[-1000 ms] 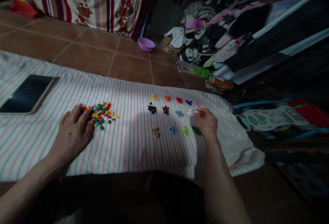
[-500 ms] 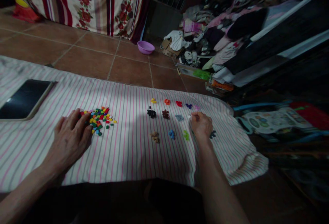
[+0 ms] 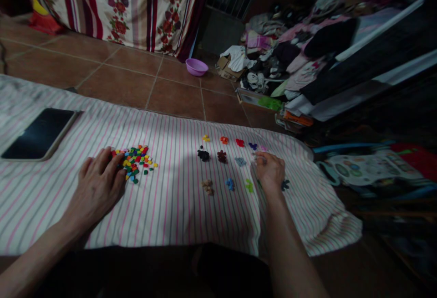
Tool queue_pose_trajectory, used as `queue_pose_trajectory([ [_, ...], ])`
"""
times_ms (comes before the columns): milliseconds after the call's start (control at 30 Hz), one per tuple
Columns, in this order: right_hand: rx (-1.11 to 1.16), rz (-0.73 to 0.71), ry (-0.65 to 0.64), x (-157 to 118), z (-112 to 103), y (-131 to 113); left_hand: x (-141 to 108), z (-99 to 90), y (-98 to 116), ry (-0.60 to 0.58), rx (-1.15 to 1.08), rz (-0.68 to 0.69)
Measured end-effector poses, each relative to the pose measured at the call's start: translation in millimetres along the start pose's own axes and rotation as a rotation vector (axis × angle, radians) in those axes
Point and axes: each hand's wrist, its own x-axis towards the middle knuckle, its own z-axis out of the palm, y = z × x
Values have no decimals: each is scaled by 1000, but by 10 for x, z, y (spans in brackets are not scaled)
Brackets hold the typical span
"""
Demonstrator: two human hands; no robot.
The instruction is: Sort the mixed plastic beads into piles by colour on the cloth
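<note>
My left hand [image 3: 100, 179] lies spread at the left edge of a mixed heap of small coloured pieces [image 3: 138, 159], its fingertips touching some. My right hand [image 3: 269, 170] rests at the right of several sorted clusters, fingers curled together; what they hold, if anything, is too small to name. Nearest it are pink pieces [image 3: 262, 149], grey pieces [image 3: 240, 161] and lime pieces [image 3: 249, 185]. Further left sit black [image 3: 204, 155], brown [image 3: 221, 156], tan [image 3: 207, 187] and blue clusters [image 3: 230, 184]. Yellow [image 3: 205, 138], orange [image 3: 224, 140], red [image 3: 240, 142] and purple ones [image 3: 252, 146] form the far row.
A striped cloth [image 3: 170, 207] lies under everything. At its left is a dark-screened tablet [image 3: 41, 134]. Beyond, on the tiled floor, stand a purple basin [image 3: 196, 67] and a cardboard box [image 3: 228, 69] beside heaped clothes [image 3: 297, 47].
The whole view has shifted slightly, moving things a little right and down. Both hands keep nearly the same places over the cloth.
</note>
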Motion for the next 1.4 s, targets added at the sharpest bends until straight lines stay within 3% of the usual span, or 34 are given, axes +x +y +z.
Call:
queue_pose_trajectory([
  [167,68,-35,74,101,-145,-256,26,8,16,4,39,-24],
  [333,307,-105,92,123,-238,-715,49,44,0,1,3,-33],
  [500,467,-276,-33,-41,-158,-1375,51,79,-74,24,-108,-28],
  [667,622,-514,-204,-398,10,-2077,77,87,-156,31,-187,-32],
  [833,694,-723,-340,-719,96,-2559,111,58,-233,0,-241,-40],
  [1067,646,-808,-410,-916,130,-2883,126,-91,-308,-108,-296,-5],
  [1400,542,-877,-426,-860,157,-3097,157,-186,-542,-162,-341,53],
])
